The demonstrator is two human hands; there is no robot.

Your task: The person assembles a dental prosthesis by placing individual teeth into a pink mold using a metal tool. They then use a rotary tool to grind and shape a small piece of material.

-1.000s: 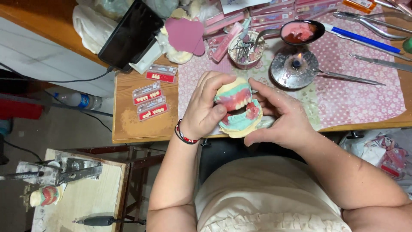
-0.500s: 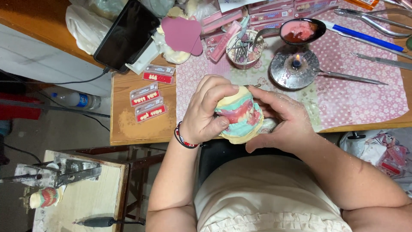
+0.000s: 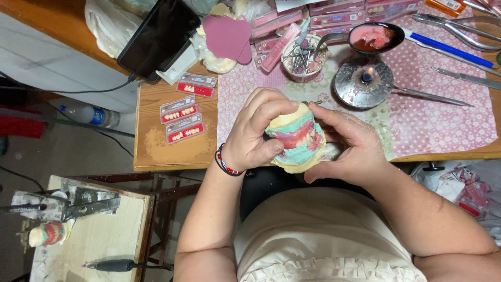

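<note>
Both hands are closed on one set of dental casts, held in the air just in front of the near edge of the table, above the lap. The left hand wraps its left side, fingers curled over the top and thumb pressed on the front face. The right hand cups the right side and back, fingers spread beneath. The casts lie squarely between the two palms, neither hand nearer, and their long axis runs roughly up and down in the head view, tilted slightly.

Count, taken from the casts:
- Beyond it, one lit spirit burner.
- Further beyond, one spoon of pink wax.
- To its left, three tooth cards (red-backed strips).
- Far left and below, a second cast on a side bench.
</note>
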